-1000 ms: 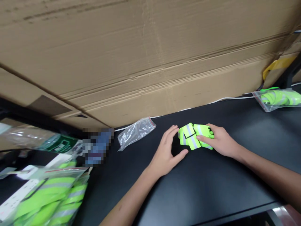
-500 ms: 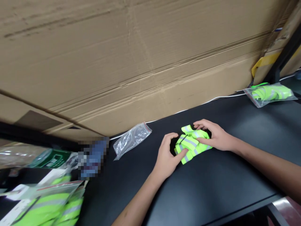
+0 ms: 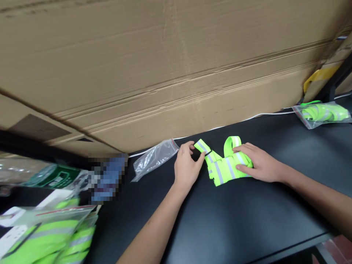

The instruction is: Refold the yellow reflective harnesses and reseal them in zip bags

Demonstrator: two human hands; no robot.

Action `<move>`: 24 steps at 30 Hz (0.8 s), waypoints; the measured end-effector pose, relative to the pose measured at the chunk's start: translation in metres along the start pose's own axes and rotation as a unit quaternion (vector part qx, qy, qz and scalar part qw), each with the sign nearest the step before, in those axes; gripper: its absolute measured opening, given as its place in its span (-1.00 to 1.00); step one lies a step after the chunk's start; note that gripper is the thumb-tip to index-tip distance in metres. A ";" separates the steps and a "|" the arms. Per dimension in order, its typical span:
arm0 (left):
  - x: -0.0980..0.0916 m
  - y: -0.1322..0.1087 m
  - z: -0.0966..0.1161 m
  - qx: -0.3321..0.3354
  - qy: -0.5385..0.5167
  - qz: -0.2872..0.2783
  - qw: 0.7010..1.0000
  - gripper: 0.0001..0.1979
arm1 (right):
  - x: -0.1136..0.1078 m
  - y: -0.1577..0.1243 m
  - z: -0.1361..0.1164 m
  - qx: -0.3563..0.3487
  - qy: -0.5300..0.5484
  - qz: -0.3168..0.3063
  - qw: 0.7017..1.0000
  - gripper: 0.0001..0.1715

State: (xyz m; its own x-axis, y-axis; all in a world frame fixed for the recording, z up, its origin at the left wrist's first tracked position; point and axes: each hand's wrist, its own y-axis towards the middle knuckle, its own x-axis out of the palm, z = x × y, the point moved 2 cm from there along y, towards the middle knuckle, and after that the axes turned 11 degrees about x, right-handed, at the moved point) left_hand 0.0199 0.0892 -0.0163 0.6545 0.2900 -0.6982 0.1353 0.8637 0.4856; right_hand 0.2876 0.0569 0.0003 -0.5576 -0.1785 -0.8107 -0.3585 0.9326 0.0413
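Between left fingers (image 3: 192, 154), right fingers (image 3: 243, 149), apparently reflective vest (image 3: 227, 168)

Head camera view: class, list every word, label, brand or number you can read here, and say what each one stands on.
No text can be read with certainty.
The green printed card has markings too blurred to read.
The blue and grey patch is pixelated, so it cannot be read.
The cardboard box and the green reflective vest show no readable print.

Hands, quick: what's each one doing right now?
Left hand: closed partway, pinching the end of the reflective vest.
Right hand: open, pressing flat on the vest, not gripping.
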 end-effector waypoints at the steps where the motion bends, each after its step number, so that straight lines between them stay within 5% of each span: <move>1: -0.004 -0.003 0.006 0.044 0.008 0.015 0.999 -0.73 | 0.001 0.000 0.001 0.005 -0.002 -0.007 1.000 -0.45; 3: -0.012 -0.009 0.021 0.140 0.000 0.003 0.990 -0.85 | 0.002 0.000 0.004 0.014 0.009 -0.010 1.000 -0.42; 5: -0.016 -0.014 0.037 0.186 -0.019 -0.082 0.979 -0.82 | 0.003 0.000 0.004 0.022 0.034 -0.009 0.999 -0.39; 8: -0.015 -0.019 0.054 0.162 -0.012 -0.231 0.959 -0.73 | 0.002 -0.002 0.001 0.012 0.068 -0.012 0.998 -0.42; 12: -0.014 -0.020 0.064 0.103 -0.001 -0.315 0.943 -0.77 | 0.001 -0.005 -0.005 -0.020 0.072 -0.015 0.997 -0.45; 19: -0.018 -0.020 0.068 0.076 -0.038 -0.339 0.937 -0.83 | 0.002 -0.008 -0.001 0.033 0.008 -0.015 0.999 -0.26; 24: -0.022 -0.019 0.070 0.142 0.004 -0.288 0.947 -0.79 | -0.004 -0.007 -0.012 -0.027 -0.040 0.027 0.998 -0.59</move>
State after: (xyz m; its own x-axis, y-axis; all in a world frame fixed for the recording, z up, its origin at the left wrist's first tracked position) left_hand 0.0552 0.0378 0.0267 0.4056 -0.1914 -0.8938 0.6641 0.7336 0.1443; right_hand 0.2837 0.0473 0.0106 -0.5167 -0.1018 -0.8501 -0.3709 0.9215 0.1151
